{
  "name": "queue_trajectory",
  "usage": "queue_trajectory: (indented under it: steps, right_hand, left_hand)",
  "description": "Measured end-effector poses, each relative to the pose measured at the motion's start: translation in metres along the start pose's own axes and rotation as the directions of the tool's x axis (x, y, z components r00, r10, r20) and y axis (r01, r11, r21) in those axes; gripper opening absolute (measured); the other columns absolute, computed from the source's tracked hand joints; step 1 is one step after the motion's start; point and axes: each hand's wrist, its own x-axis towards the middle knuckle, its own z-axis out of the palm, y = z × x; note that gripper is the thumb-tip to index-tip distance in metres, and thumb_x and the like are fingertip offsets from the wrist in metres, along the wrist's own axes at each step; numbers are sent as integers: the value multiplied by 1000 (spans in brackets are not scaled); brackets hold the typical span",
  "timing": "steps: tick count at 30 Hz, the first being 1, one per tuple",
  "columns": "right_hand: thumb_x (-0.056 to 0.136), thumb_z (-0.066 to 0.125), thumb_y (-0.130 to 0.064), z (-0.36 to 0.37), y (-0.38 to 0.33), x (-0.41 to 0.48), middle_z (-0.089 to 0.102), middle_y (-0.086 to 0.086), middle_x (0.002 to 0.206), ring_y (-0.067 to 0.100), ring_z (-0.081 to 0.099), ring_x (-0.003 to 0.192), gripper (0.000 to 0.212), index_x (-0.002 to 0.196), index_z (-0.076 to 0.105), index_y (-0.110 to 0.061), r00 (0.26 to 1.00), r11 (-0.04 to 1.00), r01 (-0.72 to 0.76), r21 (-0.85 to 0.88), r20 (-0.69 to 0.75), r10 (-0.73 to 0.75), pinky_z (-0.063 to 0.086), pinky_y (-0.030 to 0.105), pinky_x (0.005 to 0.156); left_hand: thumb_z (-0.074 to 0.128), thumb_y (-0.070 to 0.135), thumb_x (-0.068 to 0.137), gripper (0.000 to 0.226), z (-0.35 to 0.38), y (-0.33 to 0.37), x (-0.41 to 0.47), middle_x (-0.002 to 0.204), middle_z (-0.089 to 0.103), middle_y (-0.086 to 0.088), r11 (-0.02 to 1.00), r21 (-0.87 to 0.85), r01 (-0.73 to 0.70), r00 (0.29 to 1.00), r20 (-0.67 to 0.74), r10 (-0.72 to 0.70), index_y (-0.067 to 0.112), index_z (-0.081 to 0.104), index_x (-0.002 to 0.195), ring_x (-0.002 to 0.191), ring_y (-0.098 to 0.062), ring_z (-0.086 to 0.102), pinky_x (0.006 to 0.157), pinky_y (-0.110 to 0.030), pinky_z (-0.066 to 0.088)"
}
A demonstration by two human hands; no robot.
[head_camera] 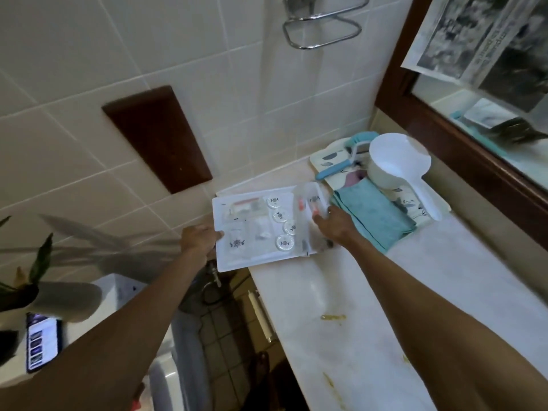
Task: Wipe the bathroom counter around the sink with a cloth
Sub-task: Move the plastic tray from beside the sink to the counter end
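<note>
A white tray point(225, 262) of small toiletry packets and round lidded pots sits at the counter's left end, partly overhanging the edge. My left hand point(199, 236) grips the tray's left rim. My right hand point(333, 223) holds its right side, fingers closed around a clear plastic holder point(310, 200) with small tubes in it. A folded teal cloth point(376, 218) lies on the pale marble counter point(370, 321) just right of my right hand, touched by neither hand. Yellowish smears point(333, 316) mark the counter nearer to me. The sink is out of view.
A white plastic dipper point(397, 164) and a blue-handled brush point(335, 169) rest on a patterned mat point(321, 157) behind the cloth. A wood-framed mirror point(474, 161) runs along the right. Tiled wall behind, chrome towel ring point(321, 34) above. At lower left, a phone point(43, 341) and a plant point(38, 262).
</note>
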Motion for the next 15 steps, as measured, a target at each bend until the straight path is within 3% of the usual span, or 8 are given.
queue_trajectory:
  steps: [2, 5, 7, 12, 15]
  right_hand:
    - [93, 53, -46, 1, -3, 8, 61, 21, 126, 35, 60, 113, 58, 129, 53, 1, 1000, 1000, -15, 11, 6, 15, 42, 31, 83]
    - [94, 55, -42, 2, -9, 19, 57, 23, 133, 37, 56, 120, 60, 133, 49, 3, 999, 999, -46, -1, 20, 46, 43, 36, 95]
    - [92, 56, -41, 4, -11, 27, 55, 23, 134, 37, 55, 121, 61, 134, 48, 2, 998, 999, -51, -12, 36, 51, 44, 38, 97]
    - [87, 61, -41, 10, -17, 40, 59, 17, 120, 32, 58, 109, 49, 118, 53, -4, 999, 1000, 1, 10, 34, -1, 46, 36, 86]
    - [86, 65, -43, 11, -21, 38, 57, 12, 127, 28, 56, 112, 55, 125, 49, -7, 998, 999, 41, 26, 53, -42, 44, 34, 86]
  left_hand:
    - [73, 10, 89, 26, 6, 6, 11, 110, 73, -18, 999, 40, 12, 1000, 12, -13, 0, 70, 112, 93, -31, 73, 47, -24, 52]
    - [75, 10, 86, 22, 14, 12, 35, 113, 73, -16, 999, 30, 31, 999, 19, -32, 3, 71, 107, 92, -31, 73, 75, -37, 62]
    - [76, 10, 85, 17, 19, 14, 47, 112, 73, -17, 998, 35, 43, 999, 8, -43, 7, 71, 101, 91, -31, 73, 84, -42, 60]
    - [74, 5, 86, 11, 22, 15, 62, 103, 69, -12, 997, -22, 74, 997, 18, -73, 9, 65, 92, 87, -30, 68, 78, -37, 57]
    - [73, 3, 86, 14, 20, 17, 65, 103, 69, -13, 993, -81, 89, 995, 42, -85, 3, 69, 100, 92, -32, 70, 71, -36, 56]
